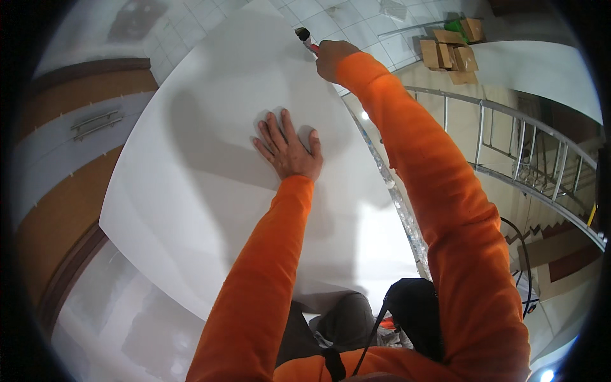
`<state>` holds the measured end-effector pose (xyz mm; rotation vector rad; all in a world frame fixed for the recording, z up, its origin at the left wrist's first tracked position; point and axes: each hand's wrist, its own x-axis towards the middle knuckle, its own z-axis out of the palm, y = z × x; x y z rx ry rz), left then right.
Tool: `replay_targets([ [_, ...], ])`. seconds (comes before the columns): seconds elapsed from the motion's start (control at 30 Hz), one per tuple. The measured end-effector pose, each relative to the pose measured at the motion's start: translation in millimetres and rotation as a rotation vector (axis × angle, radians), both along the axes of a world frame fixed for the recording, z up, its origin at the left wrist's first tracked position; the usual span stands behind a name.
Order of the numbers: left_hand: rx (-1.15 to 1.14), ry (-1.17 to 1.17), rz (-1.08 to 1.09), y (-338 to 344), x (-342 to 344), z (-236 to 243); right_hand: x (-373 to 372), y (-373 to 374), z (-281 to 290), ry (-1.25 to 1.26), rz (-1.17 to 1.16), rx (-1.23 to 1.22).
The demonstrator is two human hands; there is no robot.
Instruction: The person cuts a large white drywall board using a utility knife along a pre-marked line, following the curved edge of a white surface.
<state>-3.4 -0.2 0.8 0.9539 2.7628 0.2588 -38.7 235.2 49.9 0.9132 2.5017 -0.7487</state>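
A large white sheet point(210, 210) spreads out in front of me, its far end narrowing toward the tiled floor. My left hand point(292, 151) lies flat on its middle, fingers spread and nothing held. Farther off and to the right, my right hand point(332, 60) closes around the red handle of a paintbrush point(304, 37). The brush's dark bristles point left, near the sheet's far right edge; whether they touch it I cannot tell. Both arms wear orange sleeves.
At right lies a metal ladder point(503, 111). Opened cardboard boxes point(449, 56) sit at the far right on the floor. Along the left stands a brown door point(48, 197) with a metal handle. A black bag point(415, 312) hangs by my lap, and a black cable point(527, 267) curves at lower right.
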Motion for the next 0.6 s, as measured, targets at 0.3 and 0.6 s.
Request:
replay_targets([
  [0.3,0.057,-0.003,-0.001,-1.4,-1.1,0.1,30.4,-18.0,17.0,-0.088,-0.125,-0.137],
  [0.6,0.051,-0.015,-0.002,-4.4,-2.9,-0.1,43.5,-39.4,-2.1,-0.014,-0.199,-0.118],
])
